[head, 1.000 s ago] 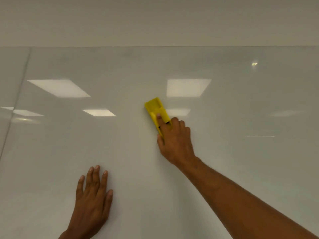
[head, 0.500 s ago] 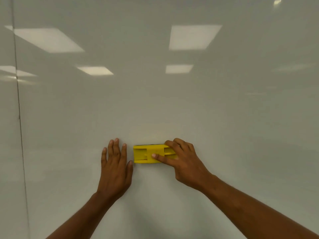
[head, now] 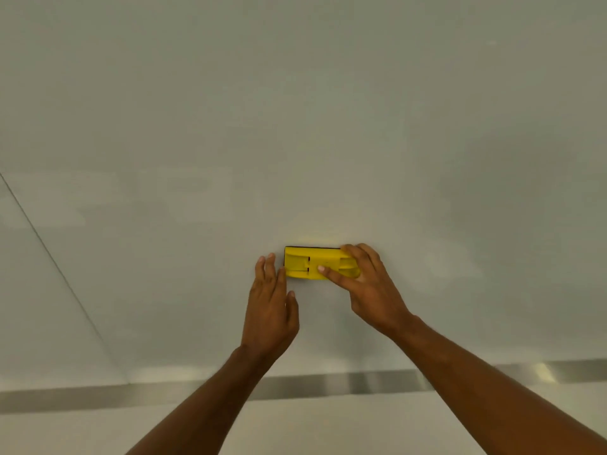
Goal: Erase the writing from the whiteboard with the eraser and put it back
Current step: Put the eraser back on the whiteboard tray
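Both hands are now working low in the frame: the left hand (head: pixel 271 310), fingers flat and empty, is lying beside the eraser (head: pixel 312 262), which the right hand (head: pixel 368 287) is pinching, having brought it down the clean whiteboard (head: pixel 295 126).

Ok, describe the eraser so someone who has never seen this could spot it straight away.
Start at the whiteboard filling the view. Low on it, above the metal strip, the eraser lies lengthwise against the surface under the right hand. It is the only bright yellow thing, a ridged block.
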`<state>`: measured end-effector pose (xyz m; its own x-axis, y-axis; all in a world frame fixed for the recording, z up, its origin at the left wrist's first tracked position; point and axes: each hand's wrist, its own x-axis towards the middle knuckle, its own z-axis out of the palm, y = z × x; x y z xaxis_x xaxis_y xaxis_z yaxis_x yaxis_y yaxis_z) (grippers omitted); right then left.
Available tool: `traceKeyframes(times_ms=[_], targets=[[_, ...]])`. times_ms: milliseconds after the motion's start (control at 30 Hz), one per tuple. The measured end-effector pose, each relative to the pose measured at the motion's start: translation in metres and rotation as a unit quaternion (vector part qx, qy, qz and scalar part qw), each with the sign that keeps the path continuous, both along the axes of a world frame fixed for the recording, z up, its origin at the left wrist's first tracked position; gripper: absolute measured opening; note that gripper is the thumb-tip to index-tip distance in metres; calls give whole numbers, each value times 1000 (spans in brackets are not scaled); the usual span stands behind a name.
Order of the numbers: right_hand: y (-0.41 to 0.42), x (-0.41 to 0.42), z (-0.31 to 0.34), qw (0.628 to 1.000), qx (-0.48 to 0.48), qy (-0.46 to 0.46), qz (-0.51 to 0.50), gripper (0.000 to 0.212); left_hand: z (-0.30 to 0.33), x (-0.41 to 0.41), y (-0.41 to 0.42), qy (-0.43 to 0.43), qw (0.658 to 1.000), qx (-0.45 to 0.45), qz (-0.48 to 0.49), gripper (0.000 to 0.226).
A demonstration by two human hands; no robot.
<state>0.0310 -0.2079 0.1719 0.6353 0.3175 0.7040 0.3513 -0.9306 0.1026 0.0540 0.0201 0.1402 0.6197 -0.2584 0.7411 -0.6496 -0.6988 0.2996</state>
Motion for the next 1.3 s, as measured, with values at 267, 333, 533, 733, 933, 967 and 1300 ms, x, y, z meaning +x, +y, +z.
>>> traceKeyframes(times_ms=[267,333,533,733,933,967,1300], targets=[[-10,-16,-72,998,45,43,11,78,-49,-28,-26,158,983,-88,26,51],[-12,-19,-88,996,61,59,13,79,-62,-32,-31,182,978,-99,38,46],[-19,-29,-141,987,106,121,22,68,-106,-41,-40,270,950,-132,89,26],[-26,-37,-181,968,144,201,31,69,-143,-31,-46,419,888,-120,149,28],[-30,-43,-206,948,160,274,-1,74,-162,-29,-54,481,863,-88,127,20],[-31,-44,-211,945,161,286,-6,72,-165,-29,-54,494,857,-76,125,21],[-36,-45,-247,915,180,357,-51,75,-192,-31,-70,571,808,-56,129,24]])
